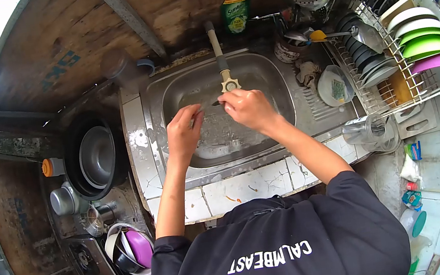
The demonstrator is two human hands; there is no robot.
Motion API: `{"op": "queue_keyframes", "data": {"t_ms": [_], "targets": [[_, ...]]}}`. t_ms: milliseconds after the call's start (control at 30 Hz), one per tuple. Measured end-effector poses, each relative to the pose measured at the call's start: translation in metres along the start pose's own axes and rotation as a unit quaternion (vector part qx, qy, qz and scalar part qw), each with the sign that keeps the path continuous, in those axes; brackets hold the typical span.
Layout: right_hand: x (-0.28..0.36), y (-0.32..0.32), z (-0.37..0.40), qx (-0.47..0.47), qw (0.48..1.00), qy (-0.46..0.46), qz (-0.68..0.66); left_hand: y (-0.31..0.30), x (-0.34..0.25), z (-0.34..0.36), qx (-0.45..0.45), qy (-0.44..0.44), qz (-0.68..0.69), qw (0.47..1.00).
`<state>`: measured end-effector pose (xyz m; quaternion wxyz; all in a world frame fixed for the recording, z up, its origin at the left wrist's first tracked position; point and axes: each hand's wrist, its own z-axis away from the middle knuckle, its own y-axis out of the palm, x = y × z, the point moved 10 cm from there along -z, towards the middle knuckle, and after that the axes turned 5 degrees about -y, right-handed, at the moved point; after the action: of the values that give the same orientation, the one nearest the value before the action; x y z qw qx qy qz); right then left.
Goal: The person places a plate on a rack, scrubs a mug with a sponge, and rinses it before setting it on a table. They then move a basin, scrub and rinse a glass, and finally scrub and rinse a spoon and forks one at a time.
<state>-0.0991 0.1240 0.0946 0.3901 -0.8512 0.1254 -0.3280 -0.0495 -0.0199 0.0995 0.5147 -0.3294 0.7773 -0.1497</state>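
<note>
Setting: A person in a black shirt (281, 239) lettered in white stands at a steel sink, both forearms stretched over the wet basin (264, 74).
Right hand (250, 110): Thumb and fingertips are drawn together above the basin, just in front of the tap, and appear to pinch one end of a small dark piece (216, 103).
Small dark piece: It pokes out from the right fingertips on the side toward the other hand, its short long axis seemingly running crosswise, from hand to hand (too little shows to name the object or fix its tilt).
Left hand (184, 124): Fingers curl loosely, thumb a little apart from them, with nothing visible between; it hangs over the basin's left side, apart from the piece.
Gap: The protruding end points across the space between the hands; the right is the nearer, seemingly in contact, while the left faces that end from the opposite side.
Tap (230, 84): Its pale, star-shaped end sits just beyond the right fingertips, below a pipe (214, 38) reaching in from the far wall.
Right of the sink: A clear bowl (333, 86) rests on the ribbed drainboard (318, 108), near a wire rack (430, 96) of plates and bowls.
</note>
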Motion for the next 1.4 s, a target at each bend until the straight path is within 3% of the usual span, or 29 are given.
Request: {"op": "queue_keyframes", "data": {"t_ms": [33,100,167,267,433,533,633,700,900,967,1033,1100,1133,1167,1233,1300,1367,1400], "targets": [[0.004,-0.029,0.005,-0.061,0.998,-0.021,-0.004,0.002,0.020,0.004,0.000,-0.046,0.019,0.999],[-0.001,-0.078,0.017,-0.078,0.997,0.011,0.008,0.021,0.068,0.024,0.041,-0.099,0.009,0.994],[-0.015,-0.133,0.035,-0.129,0.990,0.055,0.019,0.066,0.125,0.053,0.167,-0.160,-0.115,0.966],[-0.038,-0.218,0.076,-0.204,0.969,0.126,0.058,0.124,0.160,0.090,0.268,-0.151,-0.144,0.940],[-0.037,-0.361,0.179,-0.364,0.877,0.277,0.151,0.200,0.177,0.126,0.381,-0.139,-0.151,0.901],[-0.023,-0.404,0.235,-0.411,0.833,0.310,0.204,0.206,0.170,0.119,0.352,-0.047,-0.192,0.915],[-0.032,-0.396,0.275,-0.394,0.811,0.365,0.233,0.217,0.168,0.116,0.424,-0.006,-0.241,0.873],[-0.060,-0.375,0.299,-0.333,0.822,0.376,0.270,0.222,0.181,0.122,0.419,0.036,-0.236,0.876],[-0.100,-0.330,0.314,-0.279,0.820,0.432,0.251,0.206,0.183,0.122,0.366,0.013,-0.231,0.901],[-0.115,-0.319,0.326,-0.196,0.787,0.550,0.198,0.206,0.198,0.130,0.370,-0.042,-0.244,0.895],[-0.121,-0.319,0.324,-0.141,0.787,0.547,0.247,0.200,0.186,0.126,0.376,-0.060,-0.232,0.895],[-0.106,-0.338,0.303,-0.202,0.790,0.503,0.288,0.190,0.165,0.121,0.380,-0.082,-0.221,0.894],[-0.095,-0.340,0.280,-0.265,0.796,0.482,0.253,0.182,0.141,0.112,0.352,-0.056,-0.179,0.917],[-0.098,-0.328,0.264,-0.264,0.799,0.481,0.246,0.173,0.115,0.102,0.324,-0.027,-0.139,0.935],[-0.126,-0.295,0.238,-0.314,0.832,0.456,0.036,0.167,0.088,0.088,0.303,-0.030,-0.096,0.948],[-0.183,-0.250,0.222,-0.200,0.869,0.451,0.036,0.165,0.081,0.084,0.298,-0.049,-0.012,0.953],[-0.239,-0.218,0.216,-0.122,0.862,0.466,0.157,0.165,0.081,0.079,0.272,-0.061,-0.003,0.960],[-0.264,-0.200,0.218,-0.121,0.867,0.461,0.148,0.163,0.078,0.076,0.253,-0.061,0.021,0.965]]}}
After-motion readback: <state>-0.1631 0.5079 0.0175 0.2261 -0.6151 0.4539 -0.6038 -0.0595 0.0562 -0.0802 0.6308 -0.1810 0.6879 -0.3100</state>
